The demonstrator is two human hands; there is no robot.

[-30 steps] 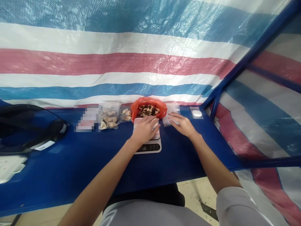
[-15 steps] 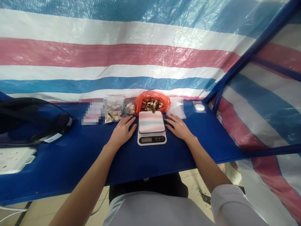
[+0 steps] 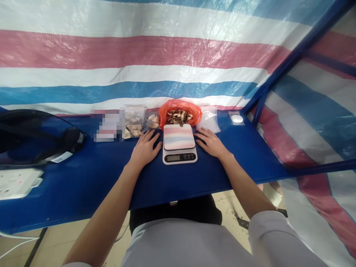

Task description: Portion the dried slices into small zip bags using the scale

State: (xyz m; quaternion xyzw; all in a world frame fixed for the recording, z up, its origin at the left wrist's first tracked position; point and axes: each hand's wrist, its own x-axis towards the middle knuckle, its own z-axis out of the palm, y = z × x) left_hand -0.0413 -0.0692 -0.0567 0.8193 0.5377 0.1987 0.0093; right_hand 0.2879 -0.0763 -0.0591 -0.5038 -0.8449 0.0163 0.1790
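A white digital kitchen scale (image 3: 179,144) sits between my hands, its shiny plate reflecting the striped sheet. My left hand (image 3: 145,148) lies flat on the blue table, fingers apart, just left of the scale. On the scale's right, my right hand (image 3: 211,143) rests with spread fingers and holds nothing. Behind the scale stands an open orange plastic bag (image 3: 197,112) full of brown and cream shell-like pieces (image 3: 179,117). Two clear bags of similar pieces, a larger bag (image 3: 134,122) and a smaller bag (image 3: 152,121), lie beyond my left fingertips. A flat clear bag (image 3: 209,119) lies beyond my right hand.
A round white item (image 3: 236,119) in a small clear bag lies at the back right. At left are a black strapped device (image 3: 72,142), a white power strip (image 3: 19,182) and a blurred-out packet (image 3: 108,127). A striped sheet (image 3: 155,53) hangs behind; a blue metal post (image 3: 300,52) rises at right.
The view has tilted down slightly, so the table's things appear a little higher. Both hands stay flat beside the scale.
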